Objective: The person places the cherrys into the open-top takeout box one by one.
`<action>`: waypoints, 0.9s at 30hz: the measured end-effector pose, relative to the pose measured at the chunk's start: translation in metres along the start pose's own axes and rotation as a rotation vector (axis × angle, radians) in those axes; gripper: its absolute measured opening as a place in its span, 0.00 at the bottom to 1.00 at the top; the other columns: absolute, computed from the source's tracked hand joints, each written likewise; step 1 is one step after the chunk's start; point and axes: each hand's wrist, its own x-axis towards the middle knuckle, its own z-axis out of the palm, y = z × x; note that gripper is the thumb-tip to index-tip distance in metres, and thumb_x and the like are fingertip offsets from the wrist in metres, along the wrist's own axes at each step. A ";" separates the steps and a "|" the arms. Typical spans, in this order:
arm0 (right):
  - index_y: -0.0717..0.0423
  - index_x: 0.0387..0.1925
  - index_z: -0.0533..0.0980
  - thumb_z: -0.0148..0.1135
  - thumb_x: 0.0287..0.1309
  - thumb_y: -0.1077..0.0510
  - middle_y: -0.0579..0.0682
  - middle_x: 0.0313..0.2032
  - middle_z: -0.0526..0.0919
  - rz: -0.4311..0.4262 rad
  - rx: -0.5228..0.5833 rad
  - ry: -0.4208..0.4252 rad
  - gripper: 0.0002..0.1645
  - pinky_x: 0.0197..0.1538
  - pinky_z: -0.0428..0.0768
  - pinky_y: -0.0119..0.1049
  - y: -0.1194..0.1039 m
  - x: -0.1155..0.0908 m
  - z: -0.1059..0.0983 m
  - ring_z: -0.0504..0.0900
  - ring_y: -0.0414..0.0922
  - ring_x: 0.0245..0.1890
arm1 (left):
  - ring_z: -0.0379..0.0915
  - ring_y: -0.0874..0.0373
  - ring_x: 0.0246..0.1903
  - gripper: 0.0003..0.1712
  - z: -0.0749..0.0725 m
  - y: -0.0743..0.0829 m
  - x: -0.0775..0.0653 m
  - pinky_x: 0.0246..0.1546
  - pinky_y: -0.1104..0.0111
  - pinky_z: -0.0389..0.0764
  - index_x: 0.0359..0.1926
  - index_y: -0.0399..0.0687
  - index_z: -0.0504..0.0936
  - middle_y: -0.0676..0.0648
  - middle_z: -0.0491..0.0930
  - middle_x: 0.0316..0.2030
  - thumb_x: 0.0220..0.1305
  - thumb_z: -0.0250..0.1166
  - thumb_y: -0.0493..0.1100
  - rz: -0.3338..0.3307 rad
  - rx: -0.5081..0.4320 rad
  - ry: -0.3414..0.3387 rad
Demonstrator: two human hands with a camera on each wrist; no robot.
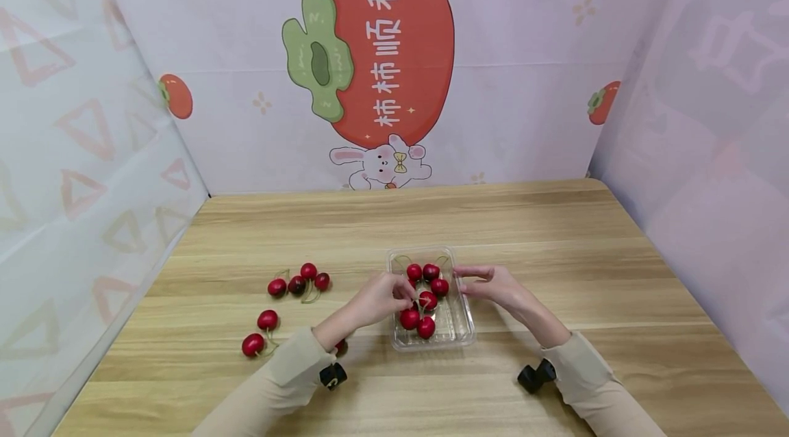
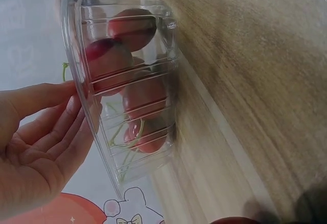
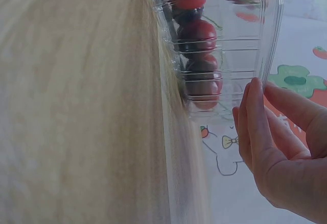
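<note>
left hand (image 1: 381, 300) over cherries (image 1: 426, 328) | right hand (image 1: 504, 290) touching clear tray (image 1: 459, 320)

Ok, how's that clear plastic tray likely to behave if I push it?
The clear plastic tray looks thin-walled, so it would probably flex if squeezed. Sitting low on the wooden table, it seems likelier to slide than tip. The round cherries inside may roll, since bare tray floor shows beside them.

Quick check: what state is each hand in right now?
Left hand: cannot tell; it reaches into the clear container by the cherries, any grip hidden.
Right hand: open, touching the container's right edge.
</note>
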 end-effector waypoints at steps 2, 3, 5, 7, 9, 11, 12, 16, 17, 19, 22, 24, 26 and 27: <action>0.61 0.53 0.71 0.63 0.49 0.56 0.54 0.54 0.72 0.000 0.001 0.001 0.28 0.51 0.71 0.40 0.000 0.000 0.000 0.72 0.48 0.51 | 0.74 0.61 0.26 0.05 0.000 0.000 0.000 0.25 0.77 0.73 0.30 0.34 0.80 0.45 0.79 0.26 0.50 0.61 0.28 0.004 0.002 -0.004; 0.61 0.53 0.71 0.63 0.49 0.56 0.54 0.54 0.72 0.000 0.001 0.003 0.28 0.51 0.71 0.40 0.000 0.000 0.000 0.72 0.48 0.51 | 0.74 0.61 0.26 0.05 0.000 0.000 0.000 0.25 0.77 0.73 0.30 0.34 0.80 0.45 0.79 0.25 0.50 0.61 0.28 0.007 0.001 -0.005; 0.61 0.53 0.71 0.63 0.49 0.56 0.54 0.54 0.72 0.002 -0.001 0.003 0.28 0.52 0.71 0.40 0.000 0.000 0.000 0.72 0.48 0.51 | 0.74 0.60 0.26 0.05 0.000 -0.001 0.000 0.25 0.77 0.73 0.30 0.34 0.80 0.45 0.79 0.25 0.50 0.61 0.28 0.010 -0.008 -0.010; 0.61 0.52 0.71 0.64 0.48 0.56 0.54 0.54 0.72 0.002 -0.002 0.004 0.28 0.52 0.71 0.41 0.000 0.000 0.000 0.72 0.48 0.52 | 0.74 0.60 0.26 0.05 -0.001 -0.001 -0.001 0.26 0.77 0.73 0.30 0.34 0.80 0.46 0.79 0.25 0.50 0.60 0.28 0.015 -0.018 -0.013; 0.60 0.52 0.71 0.64 0.48 0.55 0.54 0.54 0.72 0.003 -0.004 0.003 0.28 0.53 0.70 0.41 0.000 0.000 0.000 0.72 0.48 0.52 | 0.74 0.61 0.26 0.05 -0.002 -0.002 -0.002 0.27 0.77 0.74 0.31 0.33 0.80 0.46 0.79 0.25 0.50 0.60 0.28 0.020 -0.031 -0.016; 0.60 0.52 0.71 0.64 0.48 0.55 0.55 0.54 0.72 0.004 -0.003 0.003 0.28 0.53 0.70 0.42 0.000 0.000 0.000 0.72 0.48 0.52 | 0.74 0.61 0.26 0.06 -0.003 -0.003 -0.002 0.28 0.77 0.74 0.32 0.33 0.80 0.47 0.79 0.25 0.50 0.60 0.28 0.030 -0.033 -0.017; 0.60 0.52 0.71 0.64 0.48 0.55 0.55 0.55 0.71 0.004 -0.003 0.004 0.28 0.53 0.69 0.42 0.000 0.000 0.000 0.72 0.48 0.52 | 0.74 0.61 0.26 0.06 -0.004 -0.004 -0.003 0.28 0.76 0.74 0.32 0.33 0.80 0.47 0.79 0.25 0.50 0.60 0.28 0.038 -0.033 -0.016; 0.60 0.52 0.71 0.63 0.49 0.57 0.55 0.55 0.71 0.008 -0.006 0.010 0.27 0.54 0.69 0.43 0.000 0.000 0.001 0.72 0.49 0.52 | 0.74 0.60 0.28 0.06 -0.009 -0.006 -0.005 0.30 0.75 0.74 0.33 0.34 0.80 0.48 0.79 0.27 0.51 0.61 0.31 0.045 -0.025 0.001; 0.60 0.52 0.71 0.63 0.49 0.57 0.55 0.55 0.71 0.009 -0.008 0.011 0.27 0.54 0.69 0.43 0.000 0.000 0.001 0.72 0.49 0.52 | 0.74 0.60 0.28 0.06 -0.010 -0.006 -0.005 0.30 0.75 0.74 0.34 0.34 0.80 0.47 0.79 0.27 0.52 0.61 0.31 0.041 -0.027 0.005; 0.60 0.52 0.71 0.63 0.49 0.57 0.55 0.55 0.71 0.011 -0.011 0.014 0.27 0.54 0.69 0.42 0.000 0.000 0.001 0.72 0.48 0.52 | 0.74 0.60 0.29 0.07 -0.014 -0.006 -0.007 0.32 0.75 0.74 0.34 0.35 0.80 0.47 0.80 0.28 0.52 0.61 0.31 0.036 -0.030 0.011; 0.60 0.52 0.71 0.64 0.48 0.56 0.55 0.55 0.71 0.016 -0.010 0.015 0.28 0.53 0.69 0.42 0.000 0.000 0.001 0.72 0.48 0.51 | 0.74 0.58 0.30 0.07 -0.018 -0.007 -0.008 0.33 0.75 0.74 0.34 0.34 0.79 0.44 0.80 0.30 0.52 0.61 0.31 0.044 -0.044 0.010; 0.60 0.52 0.71 0.64 0.48 0.55 0.55 0.55 0.71 0.018 -0.013 0.015 0.28 0.53 0.69 0.42 0.000 0.000 0.001 0.72 0.48 0.51 | 0.74 0.58 0.30 0.07 -0.021 -0.007 -0.009 0.34 0.75 0.74 0.35 0.33 0.79 0.42 0.80 0.31 0.52 0.60 0.31 0.052 -0.050 0.009; 0.59 0.52 0.71 0.64 0.48 0.55 0.55 0.55 0.71 0.021 -0.014 0.016 0.28 0.54 0.69 0.42 0.000 -0.001 0.001 0.72 0.49 0.52 | 0.74 0.58 0.31 0.07 -0.024 -0.007 -0.011 0.34 0.75 0.74 0.35 0.33 0.79 0.41 0.80 0.31 0.53 0.60 0.31 0.054 -0.049 0.008; 0.59 0.52 0.71 0.63 0.48 0.55 0.55 0.55 0.71 0.021 -0.017 0.016 0.28 0.54 0.69 0.43 0.000 -0.001 0.001 0.71 0.49 0.52 | 0.75 0.58 0.31 0.07 -0.026 -0.007 -0.012 0.35 0.75 0.74 0.35 0.33 0.79 0.41 0.80 0.31 0.53 0.60 0.31 0.052 -0.048 0.008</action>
